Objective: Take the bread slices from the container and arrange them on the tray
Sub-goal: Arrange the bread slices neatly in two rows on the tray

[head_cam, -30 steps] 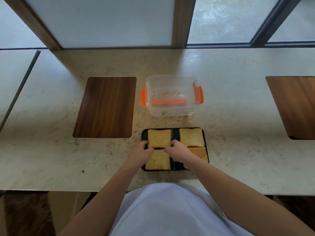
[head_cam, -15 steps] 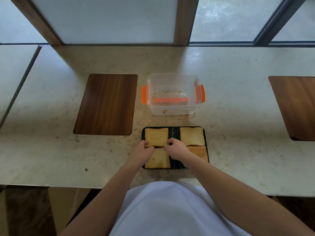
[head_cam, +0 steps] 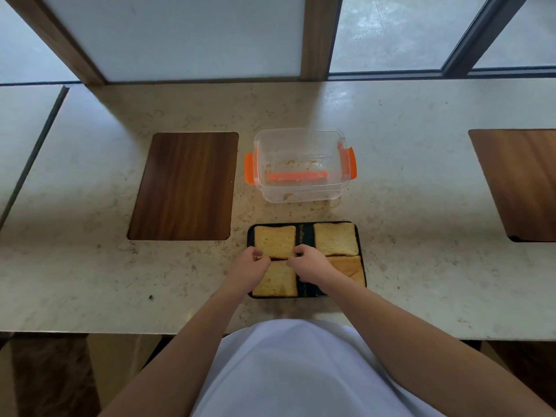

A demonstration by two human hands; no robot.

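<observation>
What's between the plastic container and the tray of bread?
Only bare countertop, with a few crumbs. The head view shows the container just beyond the tray, apart from it, nothing standing in the gap.

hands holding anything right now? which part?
Both the left hand and the right hand pinch the far-left bread slice at its near edge, one at each near corner, on the tray.

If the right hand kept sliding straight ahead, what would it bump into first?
Probably the far-left bread slice; the right hand has its fingertips already at that slice's near edge. Beyond the tray stands the empty clear container.
</observation>
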